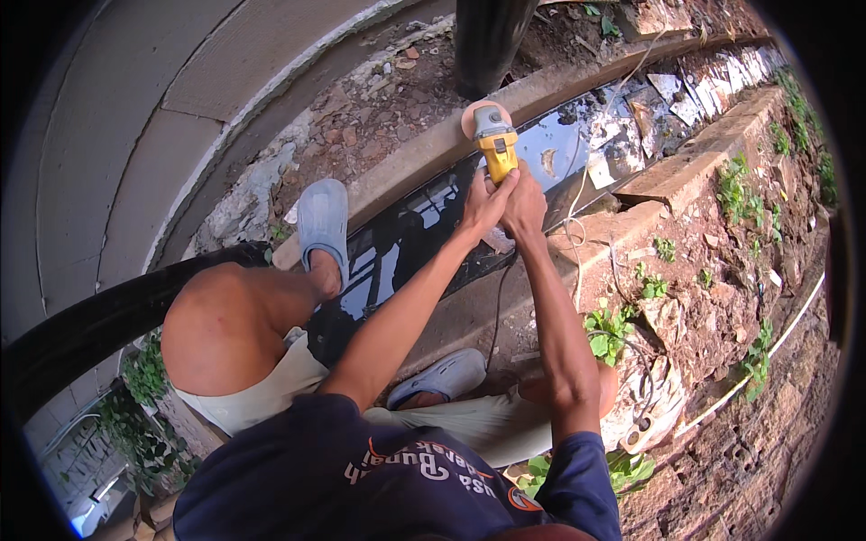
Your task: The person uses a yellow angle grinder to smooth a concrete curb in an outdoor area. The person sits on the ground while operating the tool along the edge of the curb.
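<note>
Both arms reach forward over a water-filled drain to a yellow angle grinder point(497, 153) with a grey head. My left hand point(485, 203) is closed around its body, and my right hand point(525, 203) wraps the same grip from the other side. A round pinkish disc point(469, 118) sits at the far end of the tool, close to the foot of a thick black post point(487, 45). Whether the disc touches the post or the concrete curb point(406, 162) cannot be made out. A dark cord point(499, 307) hangs from near my hands.
Dark water point(379, 261) lies in the drain, with paper litter point(667, 90) farther along. My blue clogs point(323, 216) stand either side of it. A black pipe point(99, 307) crosses at left. A pale cable point(577, 230) loops at right, near broken concrete slabs point(695, 158) and green weeds point(613, 334).
</note>
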`<state>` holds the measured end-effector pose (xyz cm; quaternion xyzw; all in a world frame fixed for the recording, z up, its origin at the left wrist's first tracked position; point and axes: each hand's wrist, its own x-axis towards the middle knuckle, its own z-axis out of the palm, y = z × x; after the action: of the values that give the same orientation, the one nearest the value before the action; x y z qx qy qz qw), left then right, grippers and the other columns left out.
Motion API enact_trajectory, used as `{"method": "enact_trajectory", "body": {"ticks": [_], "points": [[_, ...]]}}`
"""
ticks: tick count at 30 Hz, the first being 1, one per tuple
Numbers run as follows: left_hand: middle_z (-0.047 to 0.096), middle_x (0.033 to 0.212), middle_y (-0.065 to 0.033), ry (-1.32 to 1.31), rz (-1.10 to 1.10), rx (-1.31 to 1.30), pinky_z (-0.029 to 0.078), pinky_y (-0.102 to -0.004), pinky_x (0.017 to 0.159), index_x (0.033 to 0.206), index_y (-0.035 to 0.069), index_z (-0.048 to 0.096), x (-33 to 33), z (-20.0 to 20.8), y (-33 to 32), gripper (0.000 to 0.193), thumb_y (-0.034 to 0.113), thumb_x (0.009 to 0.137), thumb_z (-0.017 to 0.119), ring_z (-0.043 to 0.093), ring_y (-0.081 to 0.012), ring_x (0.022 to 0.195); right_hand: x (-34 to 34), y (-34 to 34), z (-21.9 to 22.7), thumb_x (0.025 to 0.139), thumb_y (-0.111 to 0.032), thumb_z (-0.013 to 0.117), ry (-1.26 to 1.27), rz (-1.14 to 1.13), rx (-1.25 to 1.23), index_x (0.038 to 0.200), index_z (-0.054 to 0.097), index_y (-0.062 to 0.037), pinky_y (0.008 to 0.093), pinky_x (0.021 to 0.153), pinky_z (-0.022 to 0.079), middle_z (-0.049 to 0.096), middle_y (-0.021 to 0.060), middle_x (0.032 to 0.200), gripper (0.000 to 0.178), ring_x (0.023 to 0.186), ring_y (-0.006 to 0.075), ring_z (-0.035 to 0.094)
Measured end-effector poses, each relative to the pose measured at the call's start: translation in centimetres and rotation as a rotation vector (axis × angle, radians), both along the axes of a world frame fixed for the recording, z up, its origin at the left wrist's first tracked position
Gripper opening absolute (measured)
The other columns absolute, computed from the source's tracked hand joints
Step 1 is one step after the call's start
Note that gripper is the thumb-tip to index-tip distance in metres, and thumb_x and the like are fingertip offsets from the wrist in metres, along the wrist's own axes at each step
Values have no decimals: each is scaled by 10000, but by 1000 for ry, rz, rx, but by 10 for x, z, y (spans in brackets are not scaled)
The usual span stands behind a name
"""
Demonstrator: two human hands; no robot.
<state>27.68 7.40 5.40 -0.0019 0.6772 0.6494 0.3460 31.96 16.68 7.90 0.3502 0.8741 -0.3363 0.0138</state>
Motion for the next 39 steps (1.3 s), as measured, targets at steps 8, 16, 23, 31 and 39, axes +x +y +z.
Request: {"method": "enact_trajectory", "body": {"ticks": [8,16,23,31,39], "points": [[712,1345,-147,-109,121,160,518,-355,1045,1452,-52,581,-42,-35,-23,590,436,1127,655,668,-198,1234,-48,-23,-27,1021,-418,647,57,61,-34,1416,606,-46,604,858,555,766,315,1129,544,1050,523,731],[663,1435,-125,-121,69,221,479,-357,1106,1532,-29,555,-68,-40,-22,557,382,1162,615,617,-190,1306,-65,-21,-29,1024,-395,642,57,29,-26,1391,642,-37,615,835,559,775,312,1073,512,1017,514,743],[658,1457,-138,-127,50,214,479,-359,1125,1529,-43,547,-70,-42,-18,564,380,1161,615,614,-203,1333,-66,-18,-26,1020,-398,644,32,23,-53,1366,647,-44,631,842,560,768,331,1055,495,1021,536,739],[723,1328,-123,-106,112,236,512,-342,1039,1394,-38,627,-68,-40,-11,462,342,1134,673,672,-169,1202,-66,-11,-31,1006,-413,661,26,-4,-65,1329,657,-64,632,846,564,769,333,1047,475,1006,541,743],[738,1282,-154,-33,47,-78,523,-374,1004,1417,-72,657,-87,-33,-4,753,617,1138,532,680,-218,1212,-65,-10,-20,970,-431,700,13,39,-65,1335,652,-32,626,861,568,770,328,1053,542,1023,533,744]]}}
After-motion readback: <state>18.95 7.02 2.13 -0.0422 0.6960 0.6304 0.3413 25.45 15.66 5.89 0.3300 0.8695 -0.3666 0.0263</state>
